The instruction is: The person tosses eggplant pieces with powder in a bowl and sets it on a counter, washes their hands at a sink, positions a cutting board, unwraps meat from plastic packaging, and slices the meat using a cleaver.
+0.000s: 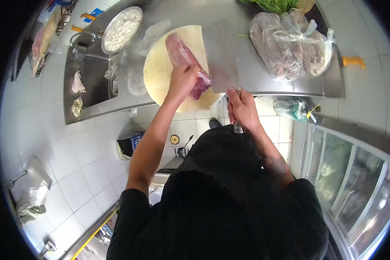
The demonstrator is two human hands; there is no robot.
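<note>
A long piece of red meat [180, 50] lies slantwise on a round, pale cutting board [156, 73]. My left hand [184, 82] is closed around its near part, with the fingers partly hidden. The meat has a shiny, whitish streak on top, which may be film or thin plastic; I cannot tell. My right hand [242, 106] grips the handle of a broad cleaver [221, 56]. Its wide, rectangular blade extends away from me beside the meat, over the board's right edge and the steel counter.
The steel counter [268, 86] holds tied plastic bags of meat [275, 47] at right and green herbs [277, 5] behind. To the left are a bowl of whitish pieces [122, 30] and a sink [93, 82]. A glass-fronted fridge [346, 169] stands at lower right.
</note>
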